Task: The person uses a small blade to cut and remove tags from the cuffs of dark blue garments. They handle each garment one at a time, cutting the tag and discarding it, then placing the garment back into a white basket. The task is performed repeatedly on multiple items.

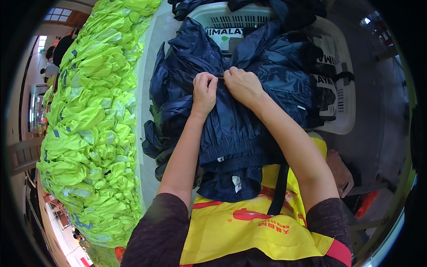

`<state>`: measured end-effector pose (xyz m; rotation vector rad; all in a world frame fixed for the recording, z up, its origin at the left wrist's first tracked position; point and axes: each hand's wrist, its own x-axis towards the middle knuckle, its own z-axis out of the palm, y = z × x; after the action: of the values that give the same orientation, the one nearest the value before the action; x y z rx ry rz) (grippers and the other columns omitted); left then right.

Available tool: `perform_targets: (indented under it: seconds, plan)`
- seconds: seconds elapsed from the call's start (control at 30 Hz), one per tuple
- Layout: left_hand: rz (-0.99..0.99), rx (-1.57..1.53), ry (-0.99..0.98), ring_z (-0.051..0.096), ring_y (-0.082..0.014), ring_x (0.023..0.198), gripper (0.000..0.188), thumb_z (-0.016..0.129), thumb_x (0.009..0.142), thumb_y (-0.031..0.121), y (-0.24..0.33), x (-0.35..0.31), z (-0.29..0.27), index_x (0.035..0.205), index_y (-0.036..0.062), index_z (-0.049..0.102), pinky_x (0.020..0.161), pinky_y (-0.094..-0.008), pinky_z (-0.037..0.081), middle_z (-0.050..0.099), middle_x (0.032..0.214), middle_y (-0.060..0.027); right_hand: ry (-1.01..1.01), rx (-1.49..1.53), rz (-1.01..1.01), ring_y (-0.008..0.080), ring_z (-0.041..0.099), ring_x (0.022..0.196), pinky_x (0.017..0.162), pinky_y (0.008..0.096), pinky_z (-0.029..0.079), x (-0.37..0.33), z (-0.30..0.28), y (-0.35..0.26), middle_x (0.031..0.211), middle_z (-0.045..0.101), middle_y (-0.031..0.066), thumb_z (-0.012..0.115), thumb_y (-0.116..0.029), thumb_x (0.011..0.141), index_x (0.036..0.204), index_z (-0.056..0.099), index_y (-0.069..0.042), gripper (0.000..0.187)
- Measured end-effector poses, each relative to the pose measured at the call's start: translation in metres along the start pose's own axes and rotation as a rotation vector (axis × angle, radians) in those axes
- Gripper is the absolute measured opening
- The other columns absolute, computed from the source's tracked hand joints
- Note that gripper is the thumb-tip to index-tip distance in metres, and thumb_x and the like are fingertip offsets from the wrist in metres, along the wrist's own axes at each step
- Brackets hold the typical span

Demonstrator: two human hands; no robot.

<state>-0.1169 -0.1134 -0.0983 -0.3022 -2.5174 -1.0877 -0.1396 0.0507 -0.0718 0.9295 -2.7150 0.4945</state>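
Note:
A shiny navy garment with a gathered elastic waistband, which looks like trousers (229, 129), lies spread in front of me. Its waistband end is nearest my body, and a small white label (236, 183) shows there. My left hand (205, 93) is closed in a pinch on the fabric near the middle. Just to its right, my right hand (243, 85) grips the same garment, fingers curled down. A thin dark edge of cloth runs between the fingertips; its detail is too small to tell. More navy garments (191, 40) lie bunched beyond and underneath.
Along the left runs a tall heap of neon yellow-green garments (98, 115) on a pale surface. A white plastic basket (349, 100) at the far right holds dark garments and black-and-white printed packs (327, 95). My yellow apron (249, 222) borders the work.

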Motion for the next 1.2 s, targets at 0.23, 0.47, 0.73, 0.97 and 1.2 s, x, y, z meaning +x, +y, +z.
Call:
perform_targets:
  seconds: [0.23,0.47,0.73,0.97,1.2]
  plan:
    - [-0.828,-1.135,0.529,0.053,-0.0177,0.075,0.009,0.055,0.085,0.018,-0.003,0.013,-0.031,0.082,0.0100,0.054,0.074,-0.0322,0.044,0.056,0.080,-0.0033,0.104,0.323,0.467,0.0362,0.061,0.074,0.065,0.0429,0.049,-0.016,-0.026,0.009,0.085,0.061,0.0184,0.052,-0.025,0.088,0.085,0.060,-0.002,0.025]
    - [-0.449,-0.695,0.283,0.053,-0.0207,0.086,0.030,0.055,0.087,0.032,0.083,-0.024,-0.111,0.102,0.0063,0.059,0.080,-0.0354,0.043,0.059,0.095,-0.0078,0.036,0.619,0.504,0.0230,0.051,0.062,0.057,0.0294,0.041,-0.147,-0.102,0.028,0.071,0.052,0.0119,0.071,-0.027,0.075,0.081,0.056,0.000,0.032]
    - [0.409,0.295,-0.537,0.047,-0.0241,0.106,0.039,0.064,0.065,0.007,0.148,-0.128,-0.083,0.104,0.0079,0.060,0.092,-0.0410,0.035,0.054,0.113,-0.0074,0.018,0.473,0.698,0.0223,0.058,0.072,0.062,0.0292,0.047,-0.220,-0.110,-0.022,0.098,0.057,0.0141,0.080,-0.033,0.064,0.092,0.054,0.001,0.051]
    - [0.444,0.294,-0.276,0.054,-0.0227,0.097,0.025,0.061,0.064,0.003,0.149,-0.095,-0.107,0.088,0.0067,0.065,0.090,-0.0414,0.036,0.062,0.100,-0.0060,0.177,0.584,0.246,0.0292,0.062,0.073,0.062,0.0326,0.050,-0.179,-0.126,-0.070,0.122,0.050,0.0165,0.083,-0.028,0.059,0.084,0.052,-0.004,0.046]
    - [0.601,0.505,0.187,0.054,-0.0188,0.097,0.024,0.071,0.068,0.016,0.170,0.000,-0.096,0.092,0.0163,0.066,0.096,-0.0452,0.028,0.064,0.099,0.0036,0.177,0.891,0.594,0.0224,0.062,0.077,0.064,0.0278,0.046,-0.125,-0.110,-0.037,0.080,0.061,0.0078,0.069,-0.016,0.072,0.087,0.055,-0.004,0.023]
